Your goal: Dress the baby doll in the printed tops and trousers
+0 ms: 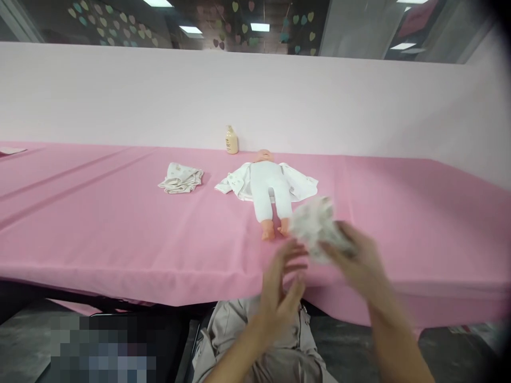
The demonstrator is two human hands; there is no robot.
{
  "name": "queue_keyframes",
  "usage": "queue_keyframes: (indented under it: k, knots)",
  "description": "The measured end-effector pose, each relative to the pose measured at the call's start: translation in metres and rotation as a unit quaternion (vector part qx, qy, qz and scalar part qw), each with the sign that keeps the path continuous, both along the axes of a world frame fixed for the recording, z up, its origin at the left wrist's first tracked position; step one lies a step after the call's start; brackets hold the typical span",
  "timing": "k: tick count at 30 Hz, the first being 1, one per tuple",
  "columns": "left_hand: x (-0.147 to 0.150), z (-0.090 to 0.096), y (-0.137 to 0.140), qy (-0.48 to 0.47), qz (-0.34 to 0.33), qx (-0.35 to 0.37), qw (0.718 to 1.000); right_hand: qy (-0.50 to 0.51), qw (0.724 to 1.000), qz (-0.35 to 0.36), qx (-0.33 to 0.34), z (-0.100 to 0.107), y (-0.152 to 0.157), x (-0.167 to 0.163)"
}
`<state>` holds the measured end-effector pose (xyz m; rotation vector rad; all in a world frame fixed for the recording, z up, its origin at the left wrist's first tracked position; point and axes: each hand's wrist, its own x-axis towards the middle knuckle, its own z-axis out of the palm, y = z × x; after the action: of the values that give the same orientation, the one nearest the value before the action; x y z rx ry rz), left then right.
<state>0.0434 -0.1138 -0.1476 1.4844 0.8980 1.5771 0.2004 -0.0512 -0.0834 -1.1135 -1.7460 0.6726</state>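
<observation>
A baby doll (pixel 270 187) in white clothes lies on its back on the pink table (pixel 120 229), feet toward me, on an open white garment (pixel 303 183). My right hand (pixel 357 260) grips a crumpled, patterned white cloth (pixel 315 223) just right of the doll's feet. My left hand (pixel 281 290) hovers at the table's front edge below the feet, fingers apart, holding nothing. Both hands are blurred.
A folded patterned cloth (pixel 181 178) lies left of the doll. A cream pump bottle (pixel 231 140) stands at the back against the pale pink wall. A paper (pixel 11 151) lies at the far left. My lap shows below the table edge.
</observation>
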Motion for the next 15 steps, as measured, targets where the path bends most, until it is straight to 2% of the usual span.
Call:
queue_keyframes:
  k: [1,2,4,7,9,12,13,15]
  knots:
    - [-0.002,0.012,0.003,-0.02,0.011,-0.002,1.0,-0.005,0.994,0.108,-0.029,0.004,-0.015,-0.018]
    - [-0.004,0.021,0.006,-0.034,0.018,-0.001,0.999,0.02,0.986,0.16,-0.044,0.007,-0.026,-0.032]
    - [-0.006,0.031,0.009,-0.047,0.034,-0.004,0.998,0.071,0.974,0.205,-0.066,0.009,-0.035,-0.049]
    - [-0.016,0.039,0.015,-0.044,0.055,-0.041,0.997,0.101,0.966,0.217,-0.097,0.011,-0.022,-0.049]
    - [-0.032,0.043,0.022,-0.039,0.073,-0.063,0.995,0.113,0.967,0.202,-0.11,0.011,-0.007,-0.04]
    - [-0.066,0.048,0.037,0.001,0.147,-0.068,0.987,0.171,0.975,0.105,-0.093,0.011,0.011,-0.021]
    - [-0.077,0.05,0.041,0.039,0.19,-0.061,0.979,0.188,0.977,0.062,-0.077,0.011,0.014,-0.015]
    - [-0.092,0.053,0.047,0.155,0.281,-0.032,0.946,0.204,0.978,-0.013,-0.037,0.014,0.016,-0.004]
